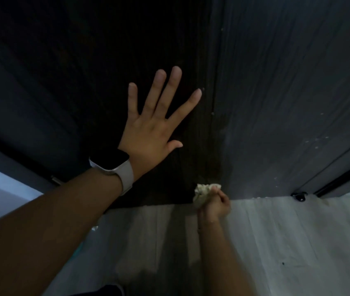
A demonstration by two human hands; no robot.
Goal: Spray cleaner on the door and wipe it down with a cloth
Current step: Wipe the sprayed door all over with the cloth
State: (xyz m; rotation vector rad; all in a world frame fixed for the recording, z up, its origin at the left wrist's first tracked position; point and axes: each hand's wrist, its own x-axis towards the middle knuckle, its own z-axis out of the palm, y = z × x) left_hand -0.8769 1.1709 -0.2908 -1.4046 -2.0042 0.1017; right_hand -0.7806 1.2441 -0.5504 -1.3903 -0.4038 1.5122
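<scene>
The door (pixel 276 92) filled most of what I could see, a dark, grained panel running down to its bottom edge just above the pale floor (pixel 287 242). A wad of light cloth (pixel 204 192) sat against the door's lowest part, near the bottom edge and roughly mid-width. The right hand (pixel 215 202) gripped it, fingers curled round the bunched fabric and pressing it to the wood. Higher up and to the left, the left hand (pixel 157 122) lay flat on the door with its fingers straight and fanned wide, holding nothing; I took it for a brace. A watch (pixel 114 165) with a pale strap sat on that wrist.

No spray bottle was in sight, so I judged the spraying to be done, at least for this stretch, and the wiping under way. With the cloth at the very foot of the door, the wipe looked to be late in its run. Still, pale specks (pixel 319 142) showed on the greyer right-hand part of the panel, which suggested that side still wanted a pass. Whether the upper door was clean I could not tell; it was too dim.

A small dark fitting (pixel 299 196) sat at the bottom edge far to the right.
</scene>
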